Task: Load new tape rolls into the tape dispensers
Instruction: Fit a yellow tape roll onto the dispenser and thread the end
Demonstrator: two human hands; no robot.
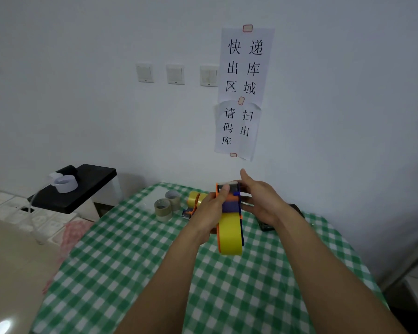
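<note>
Black shelf [82, 186] at far left, with a white roll [65, 183] on top, well apart from the work. Further right, on the green-checked tablecloth [130, 261]: two brown tape rolls [167, 204] side by side near the far edge, then a second dispenser [194, 203] carrying a yellow roll, lying just beside them.

Next, the left hand [210, 210], closed around the orange-framed dispenser [229, 213], thumb pressed near the top of the frame. Held upright above the cloth, clear of it, with a yellow tape roll [229, 235] seated in the lower part. At right, the right hand [261, 201], fingers spread and partly curled against the frame's far side near the top; whether pinching the tape end or only steadying, impossible to tell.

Judged as the threading stage: roll apparently seated already, free end probably being led up toward the cutter. Likely needed next: a pull of the tape over the front roller, kept flat and off the blade.

Ample open cloth toward the near edge for setting down. Less room beyond: wall close behind, dark object [266, 225] beneath the right wrist, table edge falling away at right.
</note>
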